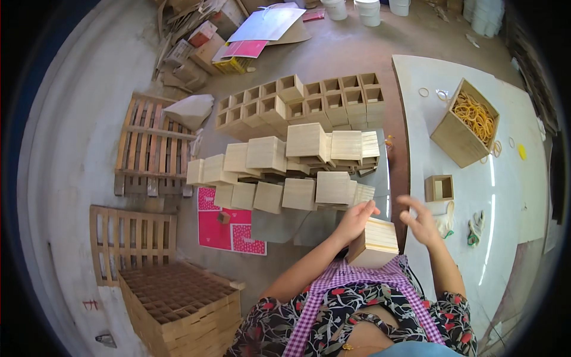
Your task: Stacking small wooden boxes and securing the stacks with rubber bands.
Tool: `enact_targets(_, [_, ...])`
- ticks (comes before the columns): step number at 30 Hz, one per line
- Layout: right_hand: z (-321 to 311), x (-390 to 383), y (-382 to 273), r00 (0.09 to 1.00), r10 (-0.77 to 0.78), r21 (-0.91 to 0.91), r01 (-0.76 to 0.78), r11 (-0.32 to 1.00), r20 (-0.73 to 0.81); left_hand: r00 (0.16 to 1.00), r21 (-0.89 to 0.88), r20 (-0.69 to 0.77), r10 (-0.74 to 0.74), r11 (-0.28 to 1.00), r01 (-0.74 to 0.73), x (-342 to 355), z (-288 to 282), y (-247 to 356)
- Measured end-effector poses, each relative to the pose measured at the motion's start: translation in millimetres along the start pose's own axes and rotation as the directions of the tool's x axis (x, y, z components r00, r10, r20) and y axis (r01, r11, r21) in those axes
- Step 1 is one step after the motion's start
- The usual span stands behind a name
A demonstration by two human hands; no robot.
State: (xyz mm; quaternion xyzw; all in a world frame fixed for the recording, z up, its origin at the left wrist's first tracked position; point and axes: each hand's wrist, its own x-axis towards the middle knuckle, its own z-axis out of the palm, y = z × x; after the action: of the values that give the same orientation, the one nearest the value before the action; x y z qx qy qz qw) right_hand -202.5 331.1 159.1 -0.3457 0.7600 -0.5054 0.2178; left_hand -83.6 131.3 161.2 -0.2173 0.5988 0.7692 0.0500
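My left hand (pixel 355 220) holds a small pale wooden box (pixel 373 244) at its far left side, close against my checked purple apron (pixel 324 284). Thin wooden layers show along the box's upper edge. To the right of it, my right hand (pixel 420 221) is apart from the box, fingers spread and nothing visible in them. Just beyond my left hand stand rows of stacked pale wooden boxes (pixel 299 193), some with solid faces up. Farther back, more boxes (pixel 342 98) sit in rows with their openings showing.
On the white table (pixel 416 125) at right are a wooden bin of yellow rubber bands (pixel 473 116), a small open box (pixel 439 188) and gloves (pixel 476 229). Pallets (pixel 151 143) and a large stack of boxes (pixel 184 303) stand at left. White buckets (pixel 367 13) are at the back.
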Motion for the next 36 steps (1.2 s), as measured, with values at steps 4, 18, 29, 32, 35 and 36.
enact_targets(4, [13, 13, -45, 0.886, 0.254, 0.284, -0.376, 0.882, 0.387, 0.999, -0.027, 0.03, 0.036, 0.999, -0.035, 6, 11, -9])
enact_targets(18, [29, 28, 11, 0.971, 0.217, -0.071, -0.211, 0.975, 0.104, 0.94, -0.332, 0.308, 0.146, 0.943, -0.038, -5, 19, -21])
enact_targets(29, [25, 31, 53, 0.606, 0.776, 0.937, -0.14, 0.321, -0.176, 0.887, 0.424, -0.157, 0.434, 0.841, -0.336, -21, -6, -24])
enact_targets(32, [21, 24, 16, 0.934, 0.322, 0.461, -0.219, 0.86, -0.157, 0.891, 0.376, -0.212, 0.401, 0.875, -0.305, -18, -11, -21])
enact_targets(35, [40, 5, -28, 0.984, -0.016, 0.026, 0.011, 1.0, 0.175, 0.901, 0.331, -0.268, 0.34, 0.911, -0.246, -10, -15, -18])
enact_targets(36, [50, 2, -37, 0.984, -0.157, -0.075, 0.163, 0.984, 0.085, 0.885, 0.332, -0.304, 0.353, 0.91, -0.249, -9, -16, -17])
